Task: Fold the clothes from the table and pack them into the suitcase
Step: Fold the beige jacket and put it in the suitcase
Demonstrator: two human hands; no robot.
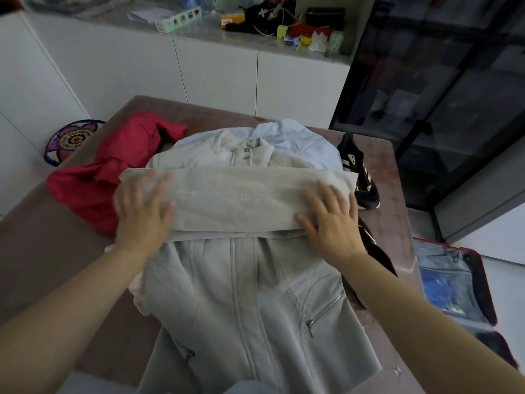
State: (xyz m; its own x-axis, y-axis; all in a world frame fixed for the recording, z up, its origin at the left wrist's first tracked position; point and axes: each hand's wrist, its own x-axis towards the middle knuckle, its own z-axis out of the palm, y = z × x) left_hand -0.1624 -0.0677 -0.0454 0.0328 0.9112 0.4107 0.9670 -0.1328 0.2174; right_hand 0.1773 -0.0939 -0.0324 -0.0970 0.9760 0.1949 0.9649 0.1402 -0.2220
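Fingers point(160, 191) of my left hand point(142, 214) and right hand point(332, 223) lie spread flat, gripping nothing, pressing the folded sleeves point(241, 197) across the pale jacket point(241, 302) on the surface point(51, 265). I should smooth outward, square the edges, then bring the hem up so it fits the open suitcase point(486, 282) on my right.

Dim, soft daylight; perhaps motion-blurred edges.

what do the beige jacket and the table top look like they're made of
Beige jacket: probably matte woven cotton or suede-like cloth, going by soft creases and stitched seams. Table top: perhaps brown stone or laminate, smooth with faint mottling; cannot tell which.
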